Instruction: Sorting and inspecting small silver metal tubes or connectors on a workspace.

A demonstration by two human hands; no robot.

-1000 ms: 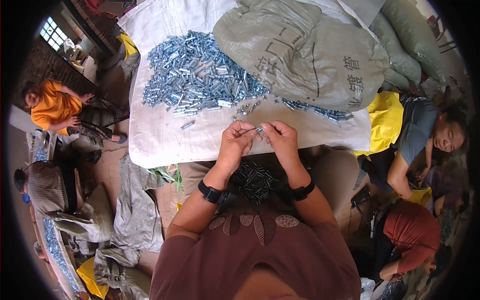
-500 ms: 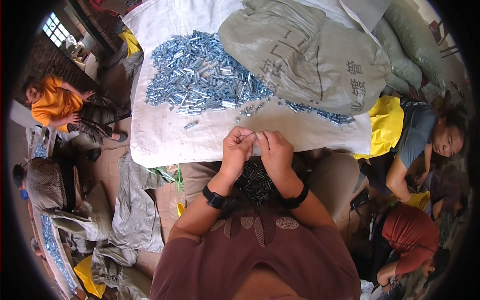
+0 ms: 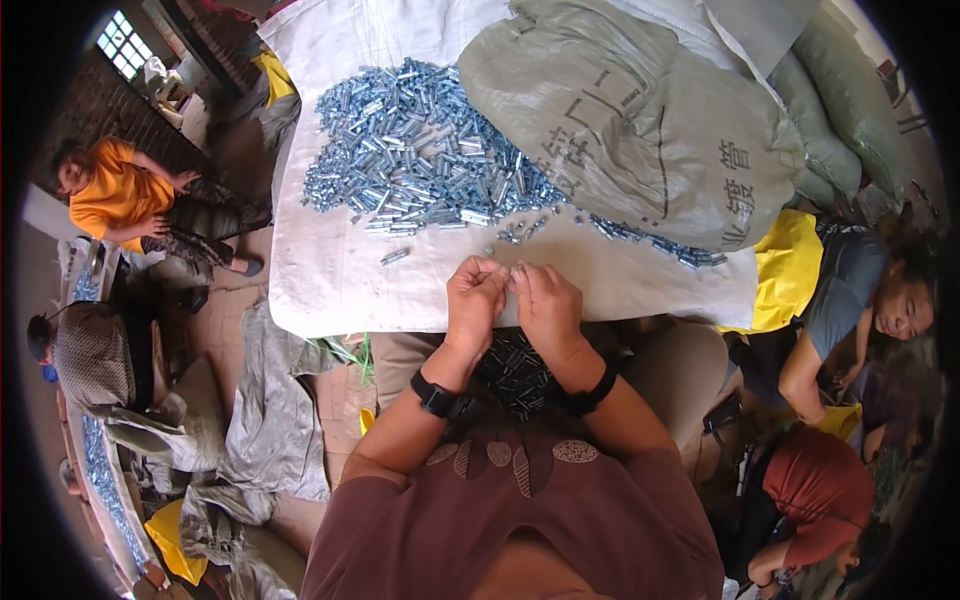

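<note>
My left hand [image 3: 473, 300] and my right hand [image 3: 550, 302] meet fingertip to fingertip over the near edge of the white cloth-covered table [image 3: 345, 290]. Both are closed in a pinch, and the small thing between the fingers is too tiny and covered to name. Beyond them spreads a pile of shiny bluish metal sleeves [image 3: 425, 150], with small nut-like pieces [image 3: 520, 228] scattered at its near side. One sleeve [image 3: 395, 256] lies apart on the cloth. Below my wrists, dark pin-like metal parts [image 3: 515, 375] fill a spot at my lap.
A grey-green woven sack [image 3: 640, 130] covers the pile's right side. Yellow sheeting [image 3: 785, 270] hangs at the table's right corner. A person in grey [image 3: 850, 280] and one in red [image 3: 815, 490] work at the right; a person in orange [image 3: 120, 195] sits at the left.
The table and surroundings have shifted slightly to the right in the picture. My hands stay pinched together, with a small change in the right fingers.
</note>
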